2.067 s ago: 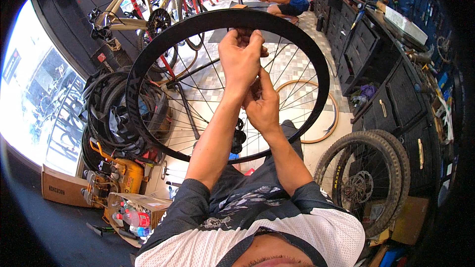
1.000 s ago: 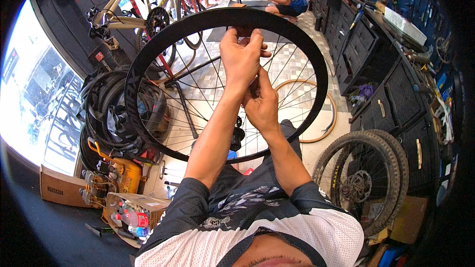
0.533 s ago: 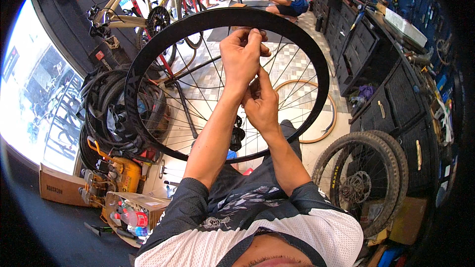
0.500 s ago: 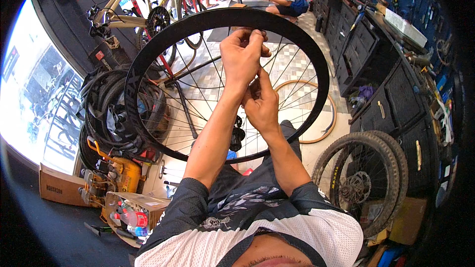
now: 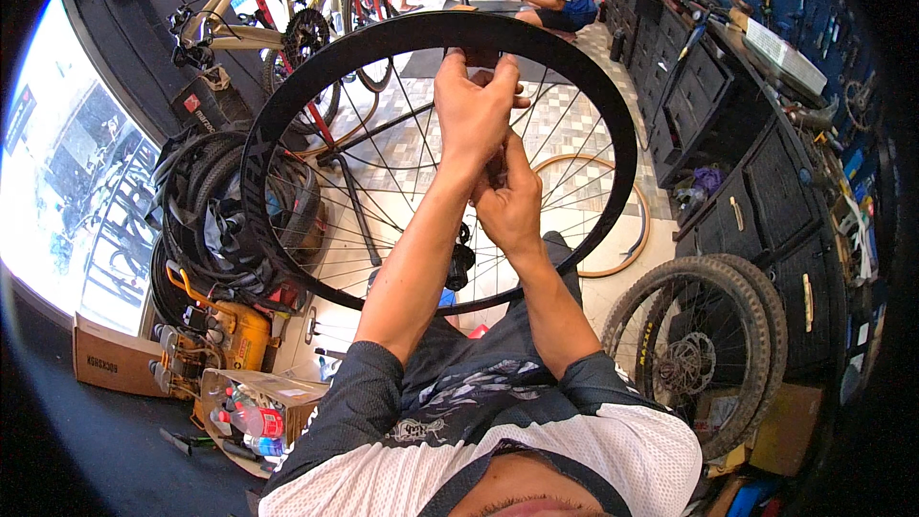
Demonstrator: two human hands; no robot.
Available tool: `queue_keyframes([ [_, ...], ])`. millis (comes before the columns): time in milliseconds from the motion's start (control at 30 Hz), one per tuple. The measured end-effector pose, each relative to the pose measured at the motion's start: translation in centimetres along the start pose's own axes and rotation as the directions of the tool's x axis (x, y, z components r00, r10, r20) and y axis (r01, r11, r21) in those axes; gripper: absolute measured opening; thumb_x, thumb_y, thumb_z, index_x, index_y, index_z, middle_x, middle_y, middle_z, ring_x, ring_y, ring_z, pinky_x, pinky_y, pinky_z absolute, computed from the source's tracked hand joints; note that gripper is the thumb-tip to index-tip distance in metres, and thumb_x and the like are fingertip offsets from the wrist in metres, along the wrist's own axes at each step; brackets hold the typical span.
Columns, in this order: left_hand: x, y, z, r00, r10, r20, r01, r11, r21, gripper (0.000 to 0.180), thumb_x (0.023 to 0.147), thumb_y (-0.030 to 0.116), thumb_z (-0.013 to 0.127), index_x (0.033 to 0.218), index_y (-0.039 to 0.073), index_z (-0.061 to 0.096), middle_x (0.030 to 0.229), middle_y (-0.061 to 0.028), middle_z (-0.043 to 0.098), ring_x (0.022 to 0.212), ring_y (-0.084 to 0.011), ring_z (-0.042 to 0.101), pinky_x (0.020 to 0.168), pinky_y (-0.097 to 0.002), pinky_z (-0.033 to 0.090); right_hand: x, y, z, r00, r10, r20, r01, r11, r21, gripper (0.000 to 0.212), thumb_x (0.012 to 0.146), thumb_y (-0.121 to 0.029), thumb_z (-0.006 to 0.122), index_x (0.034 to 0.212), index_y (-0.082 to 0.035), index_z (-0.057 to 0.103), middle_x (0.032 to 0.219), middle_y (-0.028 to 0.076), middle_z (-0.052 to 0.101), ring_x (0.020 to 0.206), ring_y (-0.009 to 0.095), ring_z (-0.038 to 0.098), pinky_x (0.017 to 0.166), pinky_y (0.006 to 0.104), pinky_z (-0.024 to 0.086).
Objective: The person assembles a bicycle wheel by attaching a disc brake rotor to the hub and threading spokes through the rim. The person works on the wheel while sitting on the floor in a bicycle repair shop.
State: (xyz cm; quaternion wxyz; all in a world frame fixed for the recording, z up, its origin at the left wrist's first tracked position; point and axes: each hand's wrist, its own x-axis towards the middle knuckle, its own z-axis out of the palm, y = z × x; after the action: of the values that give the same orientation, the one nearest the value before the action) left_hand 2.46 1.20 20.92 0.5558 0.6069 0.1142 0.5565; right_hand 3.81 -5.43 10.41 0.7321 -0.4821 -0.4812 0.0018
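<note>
A black deep-rim bicycle wheel (image 5: 613, 115) stands tilted in front of me, its thin spokes running to a black hub (image 5: 461, 263). My left hand (image 5: 474, 110) reaches up to the inner side of the rim's top. Its thumb and forefinger are spread apart at the rim, and the other fingers curl partly out of sight. Just below, close against the left hand, my right hand (image 5: 510, 206) is closed among the spokes. What its fingers pinch is hidden.
Piled tyres (image 5: 206, 201), a yellow compressor (image 5: 244, 335) and a box of bottles (image 5: 287, 393) lie left. Knobby wheels (image 5: 704, 345) lean by black drawers (image 5: 766, 172) on the right. A tan-edged tyre (image 5: 643, 220) lies on the floor. Beyond are bicycles (image 5: 258, 38) and a crouching person (image 5: 560, 0).
My left thumb and forefinger, pinched together near the rim before, have spread apart. The right hand has barely moved. The wheel stays nearly in place.
</note>
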Motion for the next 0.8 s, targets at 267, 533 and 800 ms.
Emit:
queue_keyframes([
  [267,0.2,0.0,-0.6,0.997,-0.068,0.046,0.07,0.997,-0.037,0.015,0.097,0.007,0.066,0.101,-0.007,0.063,0.095,-0.0133,0.068,0.071,-0.017,0.068,0.061,-0.0338,0.065,0.1,-0.7,-0.3,0.998,0.057,0.026,-0.056,0.998,-0.032,0.057,0.089,-0.002,0.073,0.141,0.003,0.05,0.082,0.004,0.065,0.072,0.009,0.065,0.064,0.0255,0.052],
  [533,0.3,-0.5,0.0,0.999,0.033,0.005,-0.033,0.999,-0.031,0.022,0.101,0.013,0.061,0.102,-0.008,0.066,0.092,-0.0143,0.071,0.069,-0.0168,0.068,0.06,-0.0318,0.061,0.2,-0.4,-0.3,0.998,0.053,0.022,-0.053,0.998,-0.022,0.064,0.087,-0.001,0.074,0.146,0.002,0.048,0.078,0.002,0.062,0.066,0.008,0.062,0.059,0.0245,0.049],
  [800,0.6,-0.5,-1.4,0.983,-0.14,0.118,0.155,0.98,-0.128,0.025,0.1,0.012,0.054,0.112,-0.009,0.062,0.098,-0.0144,0.067,0.072,-0.0179,0.068,0.063,-0.0324,0.06,0.3,-0.7,-0.2,1.0,0.018,0.02,-0.017,0.999,-0.05,0.07,0.086,0.0,0.067,0.152,-0.003,0.045,0.075,0.015,0.065,0.061,0.02,0.063,0.061,0.0339,0.052],
])
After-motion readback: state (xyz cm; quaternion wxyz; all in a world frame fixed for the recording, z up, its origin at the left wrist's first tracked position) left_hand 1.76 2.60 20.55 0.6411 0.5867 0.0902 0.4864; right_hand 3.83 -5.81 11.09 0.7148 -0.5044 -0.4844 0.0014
